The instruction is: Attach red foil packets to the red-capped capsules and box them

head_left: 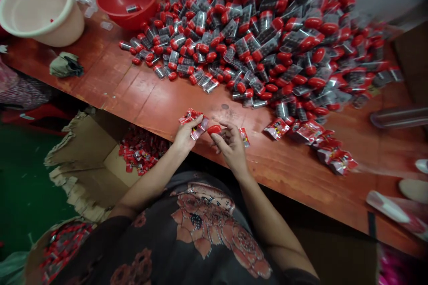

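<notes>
My left hand is closed on a small red printed packet and the clear body of a little tube, at the near edge of the red wooden table. My right hand pinches the tube's red cap with thumb and fingers, and a second red packet lies against its fingers. The two hands almost touch over the table edge. A big heap of clear tubes with red caps covers the table beyond them.
Loose red packets lie to the right. A cream basin and a red bowl stand at the far left. An open cardboard box with packed red items sits on the floor at left.
</notes>
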A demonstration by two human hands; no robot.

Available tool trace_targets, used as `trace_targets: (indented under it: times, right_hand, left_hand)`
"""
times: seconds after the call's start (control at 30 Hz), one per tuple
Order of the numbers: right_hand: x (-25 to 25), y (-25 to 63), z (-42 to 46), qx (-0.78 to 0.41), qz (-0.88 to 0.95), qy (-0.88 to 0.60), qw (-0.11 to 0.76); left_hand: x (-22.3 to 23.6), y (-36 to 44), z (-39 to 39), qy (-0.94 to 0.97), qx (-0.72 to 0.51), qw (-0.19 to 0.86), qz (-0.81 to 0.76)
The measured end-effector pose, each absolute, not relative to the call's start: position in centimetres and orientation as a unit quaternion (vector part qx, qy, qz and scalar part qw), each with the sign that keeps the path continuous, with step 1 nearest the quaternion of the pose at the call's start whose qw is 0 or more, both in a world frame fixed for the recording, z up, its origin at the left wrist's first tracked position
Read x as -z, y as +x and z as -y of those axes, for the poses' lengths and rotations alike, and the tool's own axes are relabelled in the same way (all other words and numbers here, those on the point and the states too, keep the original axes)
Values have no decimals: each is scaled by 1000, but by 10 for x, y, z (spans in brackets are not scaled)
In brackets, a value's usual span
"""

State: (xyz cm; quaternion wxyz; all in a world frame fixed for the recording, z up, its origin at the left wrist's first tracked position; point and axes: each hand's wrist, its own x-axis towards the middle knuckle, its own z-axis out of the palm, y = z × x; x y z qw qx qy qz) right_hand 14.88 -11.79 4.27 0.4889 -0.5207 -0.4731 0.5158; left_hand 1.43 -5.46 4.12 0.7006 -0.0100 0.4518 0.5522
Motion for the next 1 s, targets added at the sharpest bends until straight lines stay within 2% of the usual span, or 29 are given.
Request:
trace_targets:
  times: [0.23,0.6,0.7,1.0]
  right_hand:
    - [-38,149,120,-395,497,-558,534]
    - [-48,153,132,-305,586,-567,492]
    - [-51,152,134,-315,577,-562,501]
    - [-53,155,137,-449,445,-553,542]
  left_hand:
    - [-55,31,66,20,-545,692,-474]
    - [-62,37,77,84,-584,663,-462]
    - [-65,37,80,117,-585,661,-456]
    - [-73,38,87,182,-563,673,-444]
